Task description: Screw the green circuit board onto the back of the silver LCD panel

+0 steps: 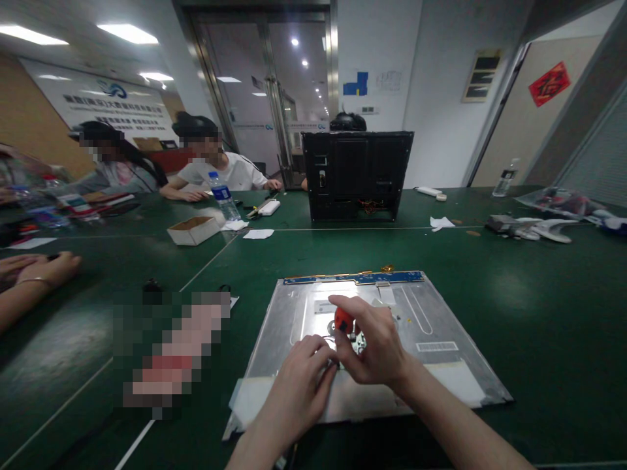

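1. Both of my hands are over the middle of the metal panel (431,326), which lies flat on the green table (539,307) right in front of me.
2. My right hand (375,349) is closed around a small screwdriver with an orange handle (343,320); the handle sticks up between my thumb and forefinger, and the tip is hidden under my fingers.
3. My left hand (298,378) rests on the panel just beside the right one, fingers curled and touching near the tool's lower end. I cannot tell whether it grips anything.
4. A blue circuit strip (353,278) runs along the panel's far edge.
5. Beyond the panel stands a black monitor casing (357,173), upright, its open back toward me.
6. To the left, a small cardboard box (193,230) and a water bottle (224,194) sit near two other people at the table.
7. Another person's hand (46,267) lies on the table at the far left, well apart from mine.
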Motion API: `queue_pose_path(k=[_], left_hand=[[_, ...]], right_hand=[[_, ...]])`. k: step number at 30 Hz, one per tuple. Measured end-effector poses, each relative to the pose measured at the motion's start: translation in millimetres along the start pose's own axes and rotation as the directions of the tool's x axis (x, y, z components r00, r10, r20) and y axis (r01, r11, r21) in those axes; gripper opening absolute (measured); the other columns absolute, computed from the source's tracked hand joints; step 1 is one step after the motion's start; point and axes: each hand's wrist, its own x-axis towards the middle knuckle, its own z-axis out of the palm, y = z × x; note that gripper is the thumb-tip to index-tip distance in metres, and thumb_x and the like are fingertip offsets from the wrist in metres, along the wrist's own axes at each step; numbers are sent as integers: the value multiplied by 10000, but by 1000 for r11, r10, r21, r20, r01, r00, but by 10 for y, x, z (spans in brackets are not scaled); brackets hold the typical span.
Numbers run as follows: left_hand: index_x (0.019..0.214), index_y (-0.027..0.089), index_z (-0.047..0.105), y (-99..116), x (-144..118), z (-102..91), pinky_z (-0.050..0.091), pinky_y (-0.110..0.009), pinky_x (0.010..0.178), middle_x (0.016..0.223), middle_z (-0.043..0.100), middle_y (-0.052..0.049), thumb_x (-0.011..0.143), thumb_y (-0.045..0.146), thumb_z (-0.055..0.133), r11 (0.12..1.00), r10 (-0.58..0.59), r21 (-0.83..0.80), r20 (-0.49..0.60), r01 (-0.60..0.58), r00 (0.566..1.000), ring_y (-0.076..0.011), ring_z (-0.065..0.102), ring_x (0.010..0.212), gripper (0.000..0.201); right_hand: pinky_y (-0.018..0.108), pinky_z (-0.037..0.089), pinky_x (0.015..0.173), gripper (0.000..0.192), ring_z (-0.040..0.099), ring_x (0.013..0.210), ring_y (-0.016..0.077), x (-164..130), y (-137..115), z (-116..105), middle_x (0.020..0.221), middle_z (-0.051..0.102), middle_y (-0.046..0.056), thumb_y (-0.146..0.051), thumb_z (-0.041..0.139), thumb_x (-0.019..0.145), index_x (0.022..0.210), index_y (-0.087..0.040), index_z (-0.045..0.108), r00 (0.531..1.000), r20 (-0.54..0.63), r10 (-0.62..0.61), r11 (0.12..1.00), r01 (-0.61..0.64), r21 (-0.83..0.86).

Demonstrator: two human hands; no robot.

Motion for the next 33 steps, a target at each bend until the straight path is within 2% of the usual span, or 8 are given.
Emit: queue_pose_path(k=[6, 10, 20, 27, 33], left_hand=[[874, 193, 617, -9, 0, 20, 529, -359, 757, 960, 645, -96, 858, 99, 478, 1000, 1, 13, -8, 0, 1000, -248, 623, 885, 169], [864, 194, 622, 15, 13, 11, 531, -357, 738, 937, 649, -93, 858, 103, 486, 1000, -2, 20, -28, 3, 1000, -247, 631, 857, 164], [909, 194, 612, 3, 2, 2, 512, -375, 783, 976, 619, -87, 880, 94, 467, 1000, -22, -21, 45, 23, 999, -249, 597, 911, 178], [899, 191, 610, -10, 13, 8, 519, -369, 772, 971, 631, -92, 860, 82, 491, 1000, -8, 1, 14, 8, 1000, -250, 612, 898, 166], [887, 185, 607, -33, 3, 37, 519, -374, 759, 965, 629, -98, 854, 82, 480, 1000, 0, 6, 0, 0, 1000, -253, 612, 889, 166]], right_hand=[[235, 420, 497, 367, 532, 560, 124, 13, 11, 37, 736, 596, -15, -221, 511, 895, 1259, -209, 472, 998, -50, -31, 998, 28, -64], [238, 409, 502, 312, 535, 559, 122, 10, 19, 40, 712, 594, -18, -291, 523, 938, 1236, -205, 489, 999, -36, -32, 996, 29, -80], [265, 447, 537, 454, 548, 597, 142, 19, -1, -11, 809, 612, 28, -180, 454, 858, 1311, -143, 449, 1000, 9, -2, 1000, 2, 17], [238, 421, 524, 362, 542, 594, 128, -23, 33, 43, 775, 600, -5, -219, 524, 903, 1261, -197, 473, 1000, -22, 1, 999, -2, -41], [242, 412, 508, 302, 540, 587, 132, 7, 21, 31, 756, 601, 1, -277, 517, 940, 1229, -191, 495, 999, -27, -20, 998, 18, -65]])
